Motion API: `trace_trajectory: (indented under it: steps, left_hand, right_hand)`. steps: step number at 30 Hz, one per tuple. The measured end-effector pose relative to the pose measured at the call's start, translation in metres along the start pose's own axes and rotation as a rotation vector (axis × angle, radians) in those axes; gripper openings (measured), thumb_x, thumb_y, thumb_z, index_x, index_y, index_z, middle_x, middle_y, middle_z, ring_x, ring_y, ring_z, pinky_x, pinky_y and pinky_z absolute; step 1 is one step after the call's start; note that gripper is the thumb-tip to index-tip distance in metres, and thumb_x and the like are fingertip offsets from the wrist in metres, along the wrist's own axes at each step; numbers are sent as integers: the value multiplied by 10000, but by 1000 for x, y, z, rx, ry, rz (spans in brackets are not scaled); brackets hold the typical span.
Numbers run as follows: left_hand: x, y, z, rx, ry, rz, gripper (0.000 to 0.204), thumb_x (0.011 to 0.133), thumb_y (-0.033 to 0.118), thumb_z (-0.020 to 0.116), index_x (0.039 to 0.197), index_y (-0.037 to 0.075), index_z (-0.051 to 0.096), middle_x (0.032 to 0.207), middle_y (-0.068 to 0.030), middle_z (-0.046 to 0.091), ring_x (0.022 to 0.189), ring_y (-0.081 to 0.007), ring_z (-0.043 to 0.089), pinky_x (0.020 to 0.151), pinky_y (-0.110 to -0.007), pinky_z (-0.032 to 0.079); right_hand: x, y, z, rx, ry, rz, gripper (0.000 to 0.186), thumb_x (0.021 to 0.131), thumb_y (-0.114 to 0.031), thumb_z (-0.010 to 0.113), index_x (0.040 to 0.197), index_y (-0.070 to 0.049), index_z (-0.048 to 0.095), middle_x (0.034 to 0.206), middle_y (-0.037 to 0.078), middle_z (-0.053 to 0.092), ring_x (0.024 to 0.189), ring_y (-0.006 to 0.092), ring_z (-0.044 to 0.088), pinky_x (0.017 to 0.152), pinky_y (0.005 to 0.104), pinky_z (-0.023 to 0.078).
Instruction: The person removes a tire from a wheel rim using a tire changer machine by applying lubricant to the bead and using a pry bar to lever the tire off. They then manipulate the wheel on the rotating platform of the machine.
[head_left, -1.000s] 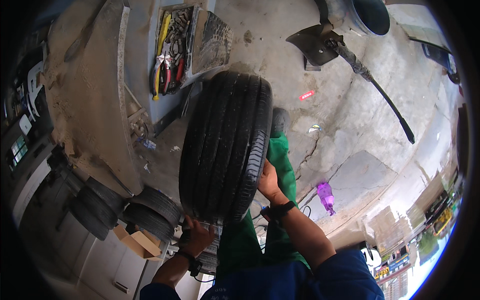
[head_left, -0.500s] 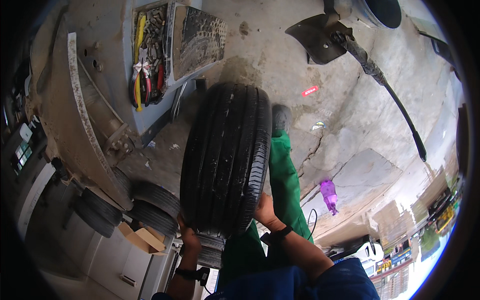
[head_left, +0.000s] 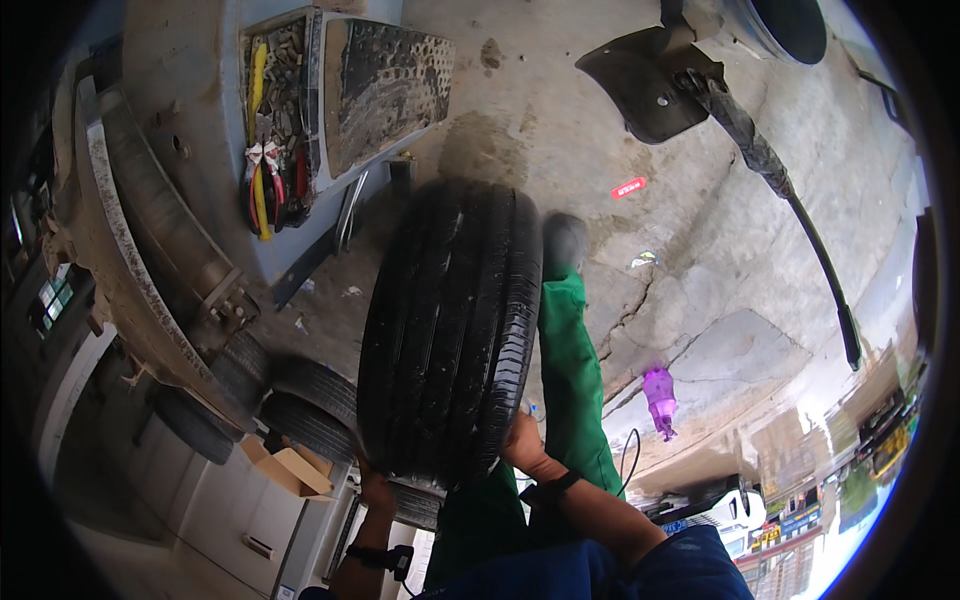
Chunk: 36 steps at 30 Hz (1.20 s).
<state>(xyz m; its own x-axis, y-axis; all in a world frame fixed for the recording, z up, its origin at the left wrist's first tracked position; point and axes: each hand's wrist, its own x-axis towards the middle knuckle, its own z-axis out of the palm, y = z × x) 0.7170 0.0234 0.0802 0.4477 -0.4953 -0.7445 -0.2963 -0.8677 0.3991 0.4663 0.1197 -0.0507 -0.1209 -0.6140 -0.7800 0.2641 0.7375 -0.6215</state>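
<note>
A large black tyre (head_left: 445,330) with long tread grooves stands upright in front of my legs, its tread facing me. My left hand (head_left: 376,490) grips its near left edge, fingers mostly hidden behind the rubber. On the opposite side my right hand (head_left: 524,446) is closed on the tyre's near right edge; its fingertips are hidden too. Green trousers (head_left: 572,370) and a grey shoe (head_left: 565,243) show just right of the tyre.
Left of the tyre stands a blue-grey machine with a tray of pliers (head_left: 268,165) and small metal pieces. More tyres (head_left: 305,430) and an open cardboard box (head_left: 290,468) lie at lower left. A black machine arm (head_left: 770,175) and a purple bottle (head_left: 659,398) are to the right.
The tyre and both hands sit slightly lower in the picture, and the whole view has shifted a little. Both hands keep their hold on the tyre.
</note>
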Motion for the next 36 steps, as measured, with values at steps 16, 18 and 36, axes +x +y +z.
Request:
trace_trajectory:
  steps: [16,18,36]
  left_hand:
    - [127,138,10,352,-602,70,857,1057,675,206,1631,41,250,1701,-145,243,1584,-282,163,1267,-441,114]
    - [139,103,27,239,-591,112,837,1063,652,246,1631,38,243,1707,-143,224,1589,-271,139,1272,-424,107]
    - [166,87,129,156,-905,478,780,1062,594,394,1630,75,264,1694,-180,236,1574,-276,193,1273,-399,172]
  right_hand:
    - [27,-34,-58,-183,0,-276,380,1011,-131,552,1368,-1,549,1293,129,661,1188,250,627,1008,378,503]
    - [32,-28,-31,376,-18,-91,405,1057,-217,494,1398,0,531,1368,124,618,1271,237,574,1069,384,464]
    - [81,-2,-79,472,115,-144,683,1055,-568,370,1558,-108,402,1540,142,493,1380,332,501,1157,494,428]
